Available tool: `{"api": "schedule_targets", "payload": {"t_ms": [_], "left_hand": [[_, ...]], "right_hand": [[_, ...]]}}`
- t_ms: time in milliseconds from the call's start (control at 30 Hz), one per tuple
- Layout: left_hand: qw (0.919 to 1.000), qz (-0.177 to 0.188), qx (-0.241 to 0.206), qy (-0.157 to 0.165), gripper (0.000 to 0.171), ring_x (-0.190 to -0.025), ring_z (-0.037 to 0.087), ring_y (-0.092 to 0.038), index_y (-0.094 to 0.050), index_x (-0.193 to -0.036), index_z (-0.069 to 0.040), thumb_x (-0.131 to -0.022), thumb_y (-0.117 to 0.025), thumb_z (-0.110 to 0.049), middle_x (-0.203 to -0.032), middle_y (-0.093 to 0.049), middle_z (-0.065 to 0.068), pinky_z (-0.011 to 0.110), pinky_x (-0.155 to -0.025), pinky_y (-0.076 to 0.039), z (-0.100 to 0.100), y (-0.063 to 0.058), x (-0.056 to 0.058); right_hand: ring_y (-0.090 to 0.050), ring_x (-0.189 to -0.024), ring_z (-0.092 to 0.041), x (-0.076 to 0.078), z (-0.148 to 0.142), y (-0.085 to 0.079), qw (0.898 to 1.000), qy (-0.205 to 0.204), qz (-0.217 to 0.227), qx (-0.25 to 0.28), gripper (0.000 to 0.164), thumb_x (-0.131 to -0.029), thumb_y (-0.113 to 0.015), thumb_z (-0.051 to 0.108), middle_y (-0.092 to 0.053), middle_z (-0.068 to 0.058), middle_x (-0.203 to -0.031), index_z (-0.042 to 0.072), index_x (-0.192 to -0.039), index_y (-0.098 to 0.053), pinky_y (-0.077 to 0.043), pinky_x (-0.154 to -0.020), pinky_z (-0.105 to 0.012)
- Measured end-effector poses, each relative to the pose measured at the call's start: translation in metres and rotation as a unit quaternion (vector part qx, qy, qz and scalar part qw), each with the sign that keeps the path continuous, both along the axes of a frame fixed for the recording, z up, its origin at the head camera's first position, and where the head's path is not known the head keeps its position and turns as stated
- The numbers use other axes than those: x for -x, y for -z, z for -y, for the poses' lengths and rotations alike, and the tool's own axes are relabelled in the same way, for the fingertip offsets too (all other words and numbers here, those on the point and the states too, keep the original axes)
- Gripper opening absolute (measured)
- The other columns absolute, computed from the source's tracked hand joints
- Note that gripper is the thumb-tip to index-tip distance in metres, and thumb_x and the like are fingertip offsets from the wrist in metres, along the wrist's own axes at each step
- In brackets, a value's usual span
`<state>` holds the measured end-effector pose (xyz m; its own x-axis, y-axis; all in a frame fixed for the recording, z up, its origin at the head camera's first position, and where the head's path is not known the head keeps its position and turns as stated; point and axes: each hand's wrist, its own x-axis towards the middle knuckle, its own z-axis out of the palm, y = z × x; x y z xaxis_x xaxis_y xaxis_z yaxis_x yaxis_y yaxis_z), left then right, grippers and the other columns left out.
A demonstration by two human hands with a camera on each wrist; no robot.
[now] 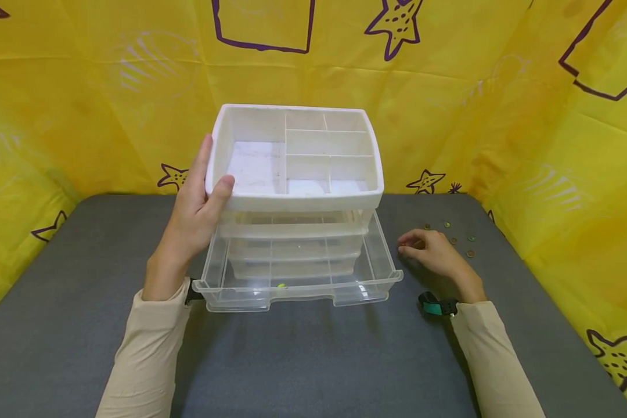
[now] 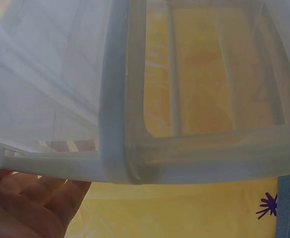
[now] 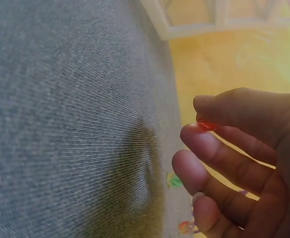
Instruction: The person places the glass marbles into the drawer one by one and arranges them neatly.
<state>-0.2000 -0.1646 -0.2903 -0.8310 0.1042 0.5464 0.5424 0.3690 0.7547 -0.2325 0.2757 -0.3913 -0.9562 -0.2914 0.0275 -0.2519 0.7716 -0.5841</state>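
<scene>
Nearest, two beige sleeves [image 1: 501,360] reach forward with the forearms angled inward; a black-and-teal band [image 1: 436,306] circles the right wrist. Below the left thumb and to the left of the right fingertips, a clear drawer [image 1: 300,293] juts toward the person, with a yellow-green piece [image 1: 282,285] near its front wall. The right hand [image 1: 439,252] is turned inward, fingertips toward the drawer and raised slightly off the grey table [image 1: 303,371]; thumb and index finger pinch a red piece [image 3: 204,124], while the other fingers bend loosely, spread apart. Past its knuckles, small round pieces [image 1: 470,253] lie scattered on the table, close to the hand. The left hand [image 1: 192,215] slants up and forward, gripping the left side of a white organizer [image 1: 303,202]: thumb over the front rim, fingers along the outer wall. Farthest, beyond all the fingertips, hangs a yellow cloth [image 1: 313,81].
</scene>
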Motion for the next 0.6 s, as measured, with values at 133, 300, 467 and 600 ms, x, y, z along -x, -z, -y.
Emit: {"api": "schedule_targets", "payload": {"t_ms": [133, 300, 467, 600], "left_hand": [[1.0000, 0.001, -0.001, 0.001, 0.068, -0.143, 0.019, -0.031, -0.015, -0.160, -0.019, -0.103, -0.050, -0.021, -0.166, -0.019, -0.005, 0.043, -0.118, -0.026, 0.000, 0.000, 0.000], [1.0000, 0.002, -0.001, 0.001, 0.068, -0.140, 0.019, -0.033, -0.014, -0.160, -0.020, -0.103, -0.050, -0.022, -0.165, -0.021, -0.005, 0.044, -0.117, -0.027, 0.000, 0.000, 0.000], [1.0000, -0.001, 0.001, -0.001, 0.068, -0.142, 0.020, -0.032, -0.015, -0.160, -0.019, -0.103, -0.051, -0.022, -0.165, -0.021, -0.004, 0.046, -0.118, -0.026, 0.000, 0.000, 0.000], [1.0000, 0.000, 0.001, -0.001, 0.068, -0.142, 0.020, -0.032, -0.015, -0.160, -0.019, -0.103, -0.050, -0.023, -0.165, -0.020, -0.004, 0.046, -0.118, -0.026, 0.000, 0.000, 0.000]], "right_hand": [[-0.069, -0.091, -0.027, -0.002, 0.000, -0.004, 1.000, -0.003, -0.004, 0.004, 0.026, -0.095, -0.066, 0.015, -0.073, -0.017, -0.106, -0.002, -0.114, -0.069, -0.054, -0.079, -0.034], [-0.069, -0.090, -0.027, -0.005, 0.003, -0.013, 1.000, 0.003, -0.016, 0.014, 0.025, -0.095, -0.066, 0.015, -0.073, -0.016, -0.105, -0.001, -0.114, -0.069, -0.053, -0.080, -0.036], [-0.068, -0.089, -0.025, -0.010, 0.008, -0.025, 0.999, 0.004, -0.034, 0.019, 0.026, -0.096, -0.066, 0.019, -0.073, -0.014, -0.103, 0.000, -0.114, -0.069, -0.053, -0.079, -0.034], [-0.067, -0.086, -0.021, -0.015, 0.014, -0.034, 0.998, 0.002, -0.056, 0.021, 0.024, -0.095, -0.067, 0.020, -0.074, -0.011, -0.102, 0.003, -0.112, -0.070, -0.053, -0.076, -0.027]]}}
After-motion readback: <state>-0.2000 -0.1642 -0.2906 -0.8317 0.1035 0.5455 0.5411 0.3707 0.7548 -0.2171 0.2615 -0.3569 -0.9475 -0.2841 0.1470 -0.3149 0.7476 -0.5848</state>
